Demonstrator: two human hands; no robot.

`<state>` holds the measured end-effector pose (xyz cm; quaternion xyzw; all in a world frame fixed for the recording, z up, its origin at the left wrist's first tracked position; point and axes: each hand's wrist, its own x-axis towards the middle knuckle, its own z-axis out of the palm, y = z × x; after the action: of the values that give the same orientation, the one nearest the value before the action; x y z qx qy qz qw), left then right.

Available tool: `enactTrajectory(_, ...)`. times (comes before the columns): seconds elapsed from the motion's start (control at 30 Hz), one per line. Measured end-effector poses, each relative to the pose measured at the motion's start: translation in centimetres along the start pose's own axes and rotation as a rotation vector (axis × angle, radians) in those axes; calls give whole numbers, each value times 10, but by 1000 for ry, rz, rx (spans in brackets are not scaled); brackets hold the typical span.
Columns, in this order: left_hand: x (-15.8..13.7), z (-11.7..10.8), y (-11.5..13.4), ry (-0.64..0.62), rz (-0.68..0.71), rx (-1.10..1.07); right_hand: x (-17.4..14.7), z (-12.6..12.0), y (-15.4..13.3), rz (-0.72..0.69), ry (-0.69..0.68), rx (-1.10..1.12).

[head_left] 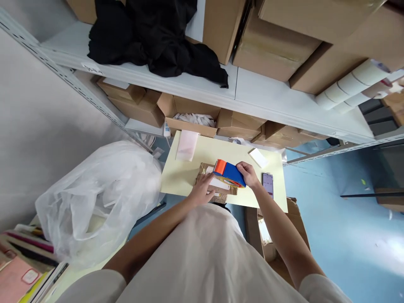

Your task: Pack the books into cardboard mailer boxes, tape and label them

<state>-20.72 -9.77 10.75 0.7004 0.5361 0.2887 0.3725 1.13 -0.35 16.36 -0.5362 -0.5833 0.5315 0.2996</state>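
My right hand [248, 174] is closed around the back end of a blue and orange tape dispenser [233, 173]. The dispenser lies over a small cardboard box [234, 191] with brown tape on it and a white label [217, 183] on top. At the box's left side is my left hand [201, 191], its fingers apart and resting on the box. The left fingertips come close to the dispenser's orange front; whether they touch it or a strip of tape, I cannot tell. Both things are above the near edge of the pale yellow table [183, 176].
On the table lie a pinkish sheet [187, 145], a small white box [258, 158] and a phone [268, 184]. Shelves [268, 101] with cardboard boxes stand behind. A large clear plastic bag [104, 198] bulges at left; an open carton [277, 256] stands below right.
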Motion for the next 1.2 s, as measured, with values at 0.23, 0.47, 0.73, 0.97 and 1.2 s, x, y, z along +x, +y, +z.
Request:
enactTrajectory(0.23,28,-28,19,106,-506,-1011,-3,-6,6,-55,-48,-53)
enactTrajectory(0.47,39,-31,23,-18,-665,-1297,-4,-4,3,-86,-87,-163)
enactTrajectory(0.73,39,-26,16,52,-631,-1419,-6,-11,0,-102,-85,-150)
enactTrajectory(0.97,41,-29,23,111,-634,-1275,-6,-13,0,-126,-96,-144)
enactTrajectory(1.2,48,-41,13,237,-530,-927,-4,-8,-24,-118,-107,-195)
